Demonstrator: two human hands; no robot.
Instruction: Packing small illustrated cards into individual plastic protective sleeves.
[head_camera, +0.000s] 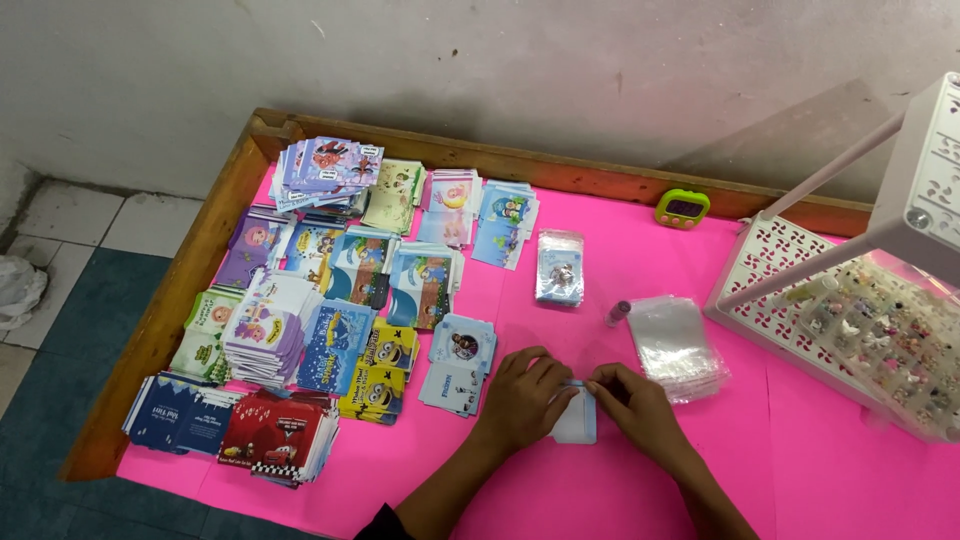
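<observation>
Your left hand (524, 396) curls with its fingers drawn together, pinching the top edge of a small pale blue card in a clear plastic sleeve (577, 418) that lies flat on the bright pink table cover (620, 490). Your right hand (634, 402) meets it from the other side, fingertips closed on the same top edge. A stack of clear plastic sleeves (680, 345) lies just beyond your right hand, and piles of colourful printed cards (330, 310) lie to the left.
</observation>
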